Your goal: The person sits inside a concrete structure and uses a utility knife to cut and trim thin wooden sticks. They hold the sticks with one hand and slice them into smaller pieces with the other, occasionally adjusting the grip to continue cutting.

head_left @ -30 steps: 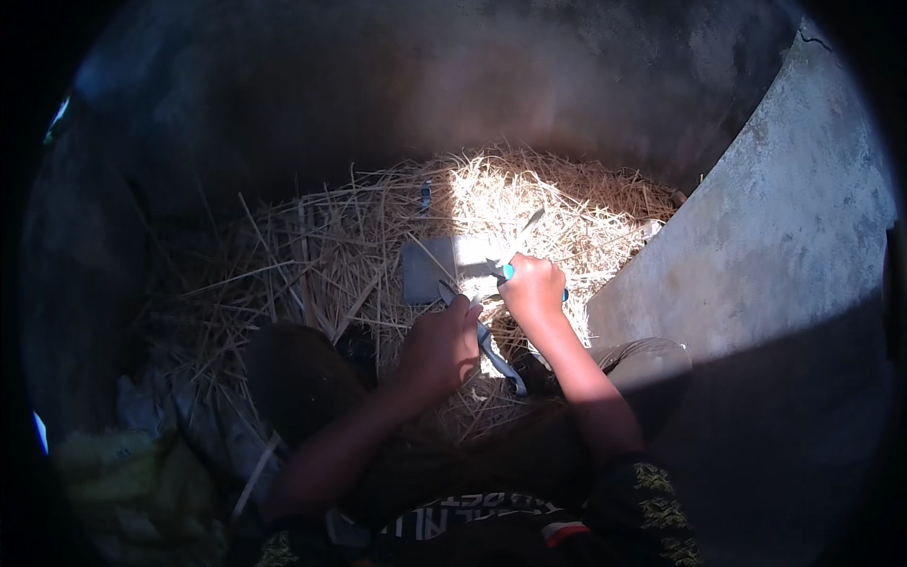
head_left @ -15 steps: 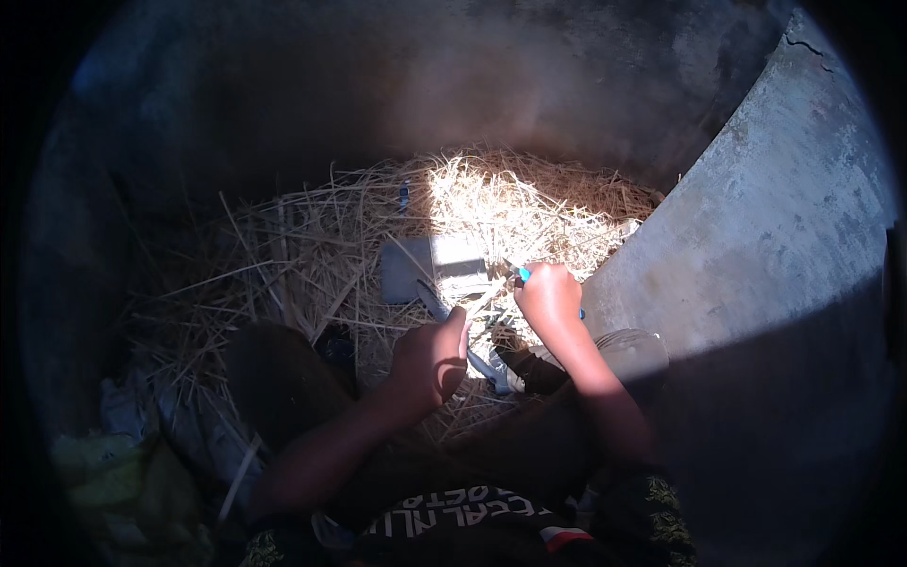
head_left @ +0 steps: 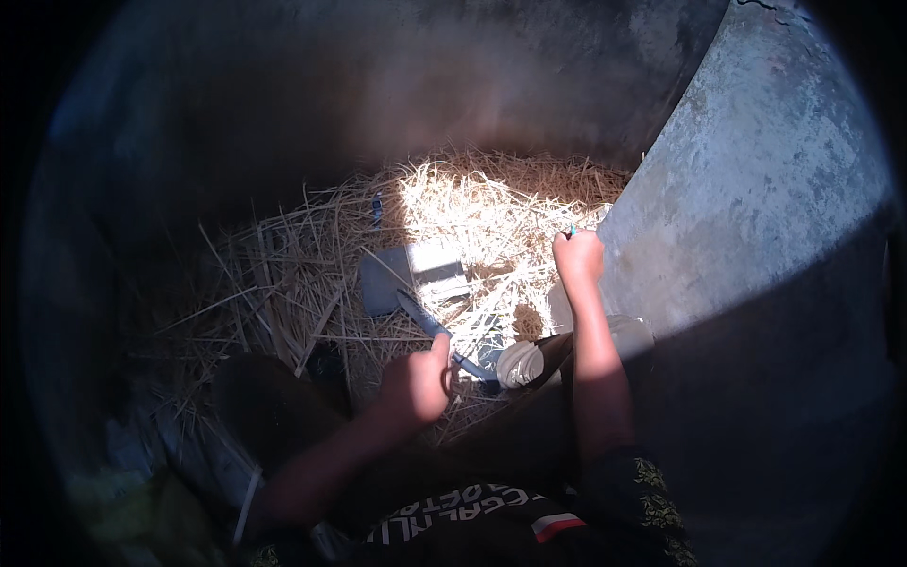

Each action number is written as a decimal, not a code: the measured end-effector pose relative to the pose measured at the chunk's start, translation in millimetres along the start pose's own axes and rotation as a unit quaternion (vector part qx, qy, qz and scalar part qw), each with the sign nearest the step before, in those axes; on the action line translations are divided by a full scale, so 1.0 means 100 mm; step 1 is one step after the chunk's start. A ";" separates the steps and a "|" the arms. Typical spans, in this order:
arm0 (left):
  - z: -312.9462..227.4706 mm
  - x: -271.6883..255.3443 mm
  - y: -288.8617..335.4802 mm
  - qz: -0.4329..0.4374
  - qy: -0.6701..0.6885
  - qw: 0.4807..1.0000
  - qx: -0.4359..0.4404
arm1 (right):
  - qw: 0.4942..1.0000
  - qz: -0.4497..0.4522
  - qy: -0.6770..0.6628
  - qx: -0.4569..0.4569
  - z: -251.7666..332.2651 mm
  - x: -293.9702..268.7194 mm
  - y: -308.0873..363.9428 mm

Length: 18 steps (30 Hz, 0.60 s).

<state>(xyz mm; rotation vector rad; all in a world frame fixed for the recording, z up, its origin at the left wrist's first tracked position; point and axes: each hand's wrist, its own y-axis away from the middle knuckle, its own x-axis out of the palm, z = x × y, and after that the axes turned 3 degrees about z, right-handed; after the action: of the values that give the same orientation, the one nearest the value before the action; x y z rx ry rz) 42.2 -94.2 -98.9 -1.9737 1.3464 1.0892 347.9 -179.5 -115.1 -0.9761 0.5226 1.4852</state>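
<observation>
My left hand is closed around a long, bent grey-blue piece. It looks like a pipe or blade, but its exact kind does not show. Its upper end lies over a grey block on the straw, and its lower end reaches a pale, rounded bundle by my legs. Farther right, my right hand is a closed fist by the sloping wall. A slim tool with a bright blue part pokes out above the fist; the rest of it is hidden.
Loose straw covers the ground, brightly sunlit in the middle. A dark curved wall rises behind, and a pale sloping slab closes in the right. A yellowish sack lies in shadow at the lower left.
My right hand has moved away from the bent piece, right and slightly up, with the blue tool. The left hand still grips the bent piece. The view has shifted a little.
</observation>
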 end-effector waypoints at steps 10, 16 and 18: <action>0.25 -0.06 -0.16 -0.015 0.211 0.975 0.060 | 0.764 0.416 -0.491 0.042 0.25 -0.16 0.42; 0.11 -0.40 0.39 0.184 0.181 0.965 -0.046 | 0.671 0.240 -0.696 0.091 0.12 -0.52 0.05; 0.18 -0.45 0.63 0.218 0.239 0.945 -0.044 | 0.644 0.217 -0.725 0.113 0.03 -0.70 -0.16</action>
<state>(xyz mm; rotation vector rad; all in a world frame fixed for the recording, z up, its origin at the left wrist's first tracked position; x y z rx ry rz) -30.2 -81.1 -69.1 -2.1520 2.1022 0.8864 356.9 -214.7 -53.5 0.7653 -0.3119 2.0260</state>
